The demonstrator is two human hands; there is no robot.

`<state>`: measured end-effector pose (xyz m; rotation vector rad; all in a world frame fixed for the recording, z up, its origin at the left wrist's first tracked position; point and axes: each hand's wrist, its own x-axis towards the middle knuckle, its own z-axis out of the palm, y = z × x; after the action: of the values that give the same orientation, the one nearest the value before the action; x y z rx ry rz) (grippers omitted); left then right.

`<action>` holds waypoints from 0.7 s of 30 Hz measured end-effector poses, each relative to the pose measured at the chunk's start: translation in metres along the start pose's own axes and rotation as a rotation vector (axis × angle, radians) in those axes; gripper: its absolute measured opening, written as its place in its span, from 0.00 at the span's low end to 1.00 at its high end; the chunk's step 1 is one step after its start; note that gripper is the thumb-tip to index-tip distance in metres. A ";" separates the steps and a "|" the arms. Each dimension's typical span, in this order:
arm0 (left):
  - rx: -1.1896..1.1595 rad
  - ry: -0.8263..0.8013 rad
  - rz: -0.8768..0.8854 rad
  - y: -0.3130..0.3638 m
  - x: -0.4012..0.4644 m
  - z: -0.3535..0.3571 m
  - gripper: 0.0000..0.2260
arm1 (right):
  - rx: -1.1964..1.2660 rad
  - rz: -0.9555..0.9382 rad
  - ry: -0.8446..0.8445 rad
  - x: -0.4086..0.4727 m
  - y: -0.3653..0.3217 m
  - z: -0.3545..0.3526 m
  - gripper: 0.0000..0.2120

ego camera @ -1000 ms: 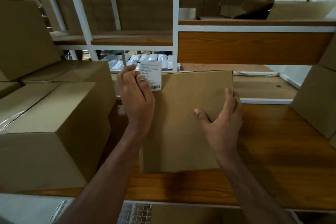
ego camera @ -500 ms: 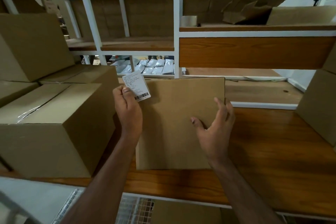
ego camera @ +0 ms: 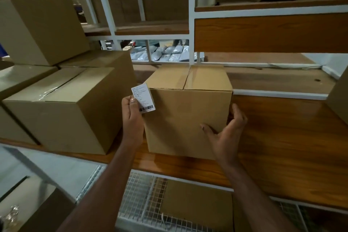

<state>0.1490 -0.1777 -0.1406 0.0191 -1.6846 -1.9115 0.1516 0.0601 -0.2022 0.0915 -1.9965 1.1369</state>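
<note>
box place: the box (ego camera: 188,118) stands upright on the wooden shelf (ego camera: 282,147), its front face set a little back from the shelf's front edge.
left side: only a narrow gap parts it from the big carton (ego camera: 62,115), and the left hand (ego camera: 131,118) sits in that gap.
right side: bare shelf runs wide to another carton (ego camera: 339,98) at the frame's edge.
behind: a white post (ego camera: 192,15) rises close behind the box's back edge.
above: open room up to the next shelf board.
below: wire mesh (ego camera: 139,194) lies under the shelf's front edge.
box look: plain brown cardboard with square corners, its top flaps closed and clear tape along the middle seam.
label: the label (ego camera: 143,98) is a small white slip with printed lines and a barcode at its lower end. it is tilted at the box's top left front corner. whether it touches the box cannot be told.
left hand: pinches the label between thumb and fingers.
right hand: the right hand (ego camera: 227,133) clasps the box's front right edge low down, thumb on the front face and fingers round on the right side.
</note>
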 end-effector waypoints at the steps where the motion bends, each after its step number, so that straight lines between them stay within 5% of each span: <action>1: 0.007 0.013 -0.012 -0.002 -0.004 -0.002 0.07 | 0.035 0.045 -0.008 -0.004 0.004 -0.001 0.50; 6: 0.070 0.035 -0.079 -0.016 -0.028 -0.002 0.08 | 0.144 0.260 -0.103 -0.031 0.025 0.001 0.46; 14: 0.040 0.120 -0.247 -0.027 -0.039 -0.003 0.08 | 0.207 0.278 -0.124 -0.027 0.016 0.010 0.44; 21: -0.040 0.149 -0.181 0.007 0.001 0.007 0.08 | 0.214 0.255 -0.105 0.017 -0.005 0.024 0.43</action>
<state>0.1482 -0.1723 -0.1325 0.2999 -1.5906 -2.0204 0.1280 0.0446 -0.1929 0.0066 -2.0135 1.5358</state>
